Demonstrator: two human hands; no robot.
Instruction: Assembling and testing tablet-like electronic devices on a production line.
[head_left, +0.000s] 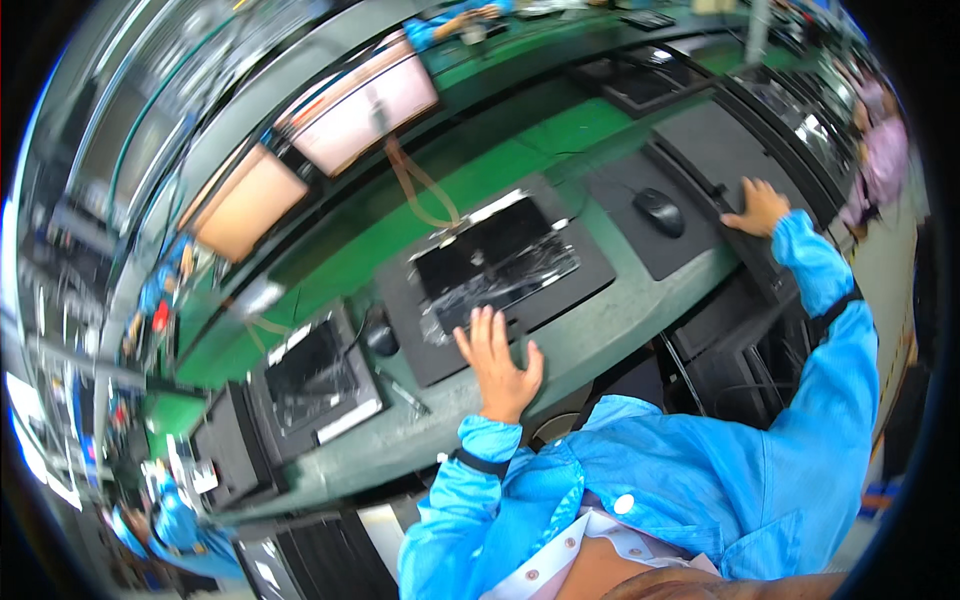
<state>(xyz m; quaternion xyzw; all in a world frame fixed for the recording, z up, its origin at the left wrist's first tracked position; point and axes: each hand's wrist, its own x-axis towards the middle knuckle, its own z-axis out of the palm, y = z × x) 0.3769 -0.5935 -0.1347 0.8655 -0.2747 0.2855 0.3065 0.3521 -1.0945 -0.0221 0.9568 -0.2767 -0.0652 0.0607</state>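
Observation:
My left hand (pixel 500 370) is open, fingers spread and lying at the near edge of a dark flat screen panel (pixel 485 258) partly covered in clear crinkled film. The panel rests on a black mat (pixel 590 270) on the green bench. Off to the right, my right hand (pixel 762 210) is open too, its fingers apart on the edge of a dark grey tray (pixel 725 150). I see nothing held in either hand. Between the two hands lies a black computer mouse (pixel 660 213) on another black mat (pixel 640 245).
Further left sit a second film-covered panel (pixel 310 370), another mouse (pixel 380 332) and a thin tool (pixel 403 393). A ribbon-like cable (pixel 420 190) runs to the middle panel. Monitors (pixel 365 110) stand behind. Black trays (pixel 760 350) are below the bench. Other people (pixel 880 150) are around.

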